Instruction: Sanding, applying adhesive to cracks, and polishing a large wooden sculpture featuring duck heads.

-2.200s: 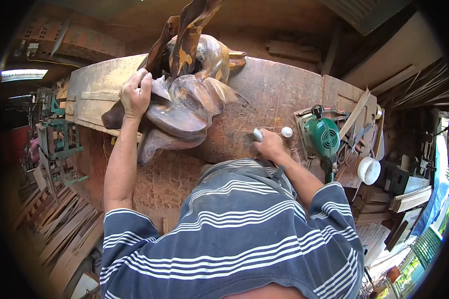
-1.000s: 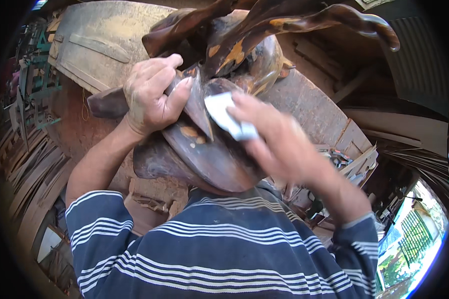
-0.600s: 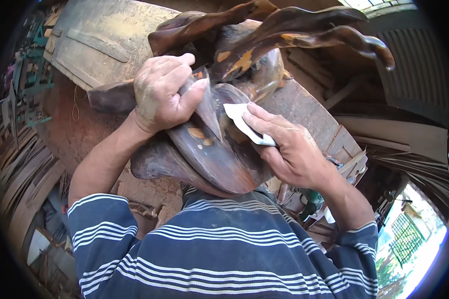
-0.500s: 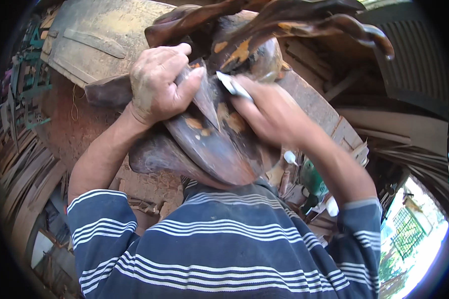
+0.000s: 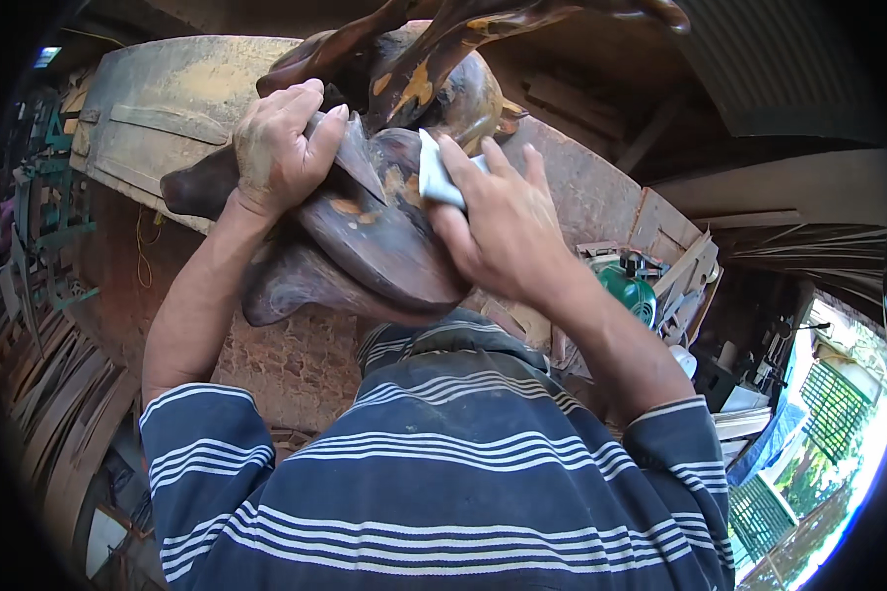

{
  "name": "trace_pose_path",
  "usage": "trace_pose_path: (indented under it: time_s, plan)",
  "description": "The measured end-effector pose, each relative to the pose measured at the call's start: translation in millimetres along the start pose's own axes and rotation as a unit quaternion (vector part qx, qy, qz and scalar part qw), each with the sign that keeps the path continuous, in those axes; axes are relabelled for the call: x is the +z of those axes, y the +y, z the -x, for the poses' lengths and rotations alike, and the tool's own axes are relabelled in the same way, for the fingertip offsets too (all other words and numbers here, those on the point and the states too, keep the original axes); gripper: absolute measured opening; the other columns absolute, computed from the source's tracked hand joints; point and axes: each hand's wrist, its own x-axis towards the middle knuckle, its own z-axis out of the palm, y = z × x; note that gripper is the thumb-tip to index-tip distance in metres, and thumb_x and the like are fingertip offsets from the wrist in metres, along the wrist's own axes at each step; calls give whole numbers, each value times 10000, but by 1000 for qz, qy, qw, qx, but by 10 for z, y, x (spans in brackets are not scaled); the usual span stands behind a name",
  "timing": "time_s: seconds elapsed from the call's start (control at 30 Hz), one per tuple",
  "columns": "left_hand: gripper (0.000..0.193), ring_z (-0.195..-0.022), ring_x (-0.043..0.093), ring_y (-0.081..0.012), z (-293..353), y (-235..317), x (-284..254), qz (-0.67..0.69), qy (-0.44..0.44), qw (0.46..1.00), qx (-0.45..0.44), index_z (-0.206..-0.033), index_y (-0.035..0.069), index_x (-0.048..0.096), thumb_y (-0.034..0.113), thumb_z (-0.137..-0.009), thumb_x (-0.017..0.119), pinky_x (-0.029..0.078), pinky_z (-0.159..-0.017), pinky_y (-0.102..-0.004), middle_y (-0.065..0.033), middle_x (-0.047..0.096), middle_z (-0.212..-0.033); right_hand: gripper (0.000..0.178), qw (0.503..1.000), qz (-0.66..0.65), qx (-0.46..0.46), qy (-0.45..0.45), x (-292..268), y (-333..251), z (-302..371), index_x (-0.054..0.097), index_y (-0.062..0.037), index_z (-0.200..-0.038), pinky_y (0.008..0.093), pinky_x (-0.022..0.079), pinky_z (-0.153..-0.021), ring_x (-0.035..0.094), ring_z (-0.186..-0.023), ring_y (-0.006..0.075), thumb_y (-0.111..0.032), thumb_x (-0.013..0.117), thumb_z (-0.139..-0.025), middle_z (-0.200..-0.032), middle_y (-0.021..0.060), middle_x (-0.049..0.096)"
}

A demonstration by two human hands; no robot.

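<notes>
A dark, polished wood carving [image 5: 370, 246] with curved lobes and ochre patches lies in front of my body, its long branching arms reaching to the far side. My left hand [image 5: 281, 148] is closed around a raised part at its left, thumb toward the pointed ridge. In my right hand [image 5: 503, 222] is a folded piece of sandpaper [image 5: 438, 175], pale side showing, pinched between thumb and fingers. The paper rests against the carving's upper right, by the ochre patches. The other fingers of that hand are raised and spread.
A dusty wooden bench [image 5: 192, 84] stretches behind the carving. To the right sit a green rounded machine [image 5: 629, 294] and wood offcuts. Thin wood strips [image 5: 64, 414] are stacked at the left, near a hanging yellow cord [image 5: 146, 236]. Bright daylight enters at the lower right.
My right hand, blurred earlier, has turned with its fingers spreading and shows more of the sandpaper. The carving and left hand appear shifted slightly left as the view moved.
</notes>
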Motion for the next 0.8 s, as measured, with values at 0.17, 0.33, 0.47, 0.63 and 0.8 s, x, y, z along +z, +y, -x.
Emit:
trace_pose_path:
  time_s: [0.17, 0.33, 0.47, 0.63, 0.8]
  plan:
    - [260, -860, 730, -408, 2, 1, 71, -10, 28, 999, 12, -892, 16, 726, 271, -940, 737, 560, -770, -481, -186, 747, -926, 510, 998, -11, -57, -7, -302, -132, 577, 609, -1, -1450, 677, 288, -1251, 640, -1267, 458, -143, 645, -962, -1297, 258, 700]
    - [306, -740, 675, -412, -65, 82, -2, 18, 41, 999, 12, -751, 50, 583, 245, -948, 712, 518, -677, -496, -177, 641, -783, 363, 996, -5, -82, -34, -142, 57, 86, 616, -1, -1302, 559, 444, -1124, 659, -1201, 475, -184, 648, -990, -1179, 295, 720]
    - [298, -740, 675, -420, -75, 48, 7, 25, 13, 1000, -5, -766, 48, 599, 253, -955, 705, 528, -685, -516, -183, 644, -790, 365, 991, -62, -7, -115, 183, 364, -610, 647, 5, -1165, 603, 554, -850, 694, -930, 546, -332, 524, -1103, -933, 304, 732]
    - [262, -789, 698, -408, 1, 56, 55, 3, 38, 999, 9, -792, 61, 650, 269, -931, 727, 539, -753, -509, -168, 678, -821, 357, 993, -85, -68, -35, -158, 53, 249, 637, -42, -1361, 575, 508, -1053, 623, -1293, 490, -168, 605, -1029, -1373, 295, 673]
    - [263, -799, 711, -398, -18, 72, -16, 1, 32, 999, -5, -831, 34, 685, 276, -901, 760, 539, -773, -481, -168, 724, -855, 462, 992, -89, -90, -24, -169, -25, 314, 596, -57, -1448, 536, 508, -1089, 594, -1359, 487, -81, 618, -988, -1376, 244, 668]
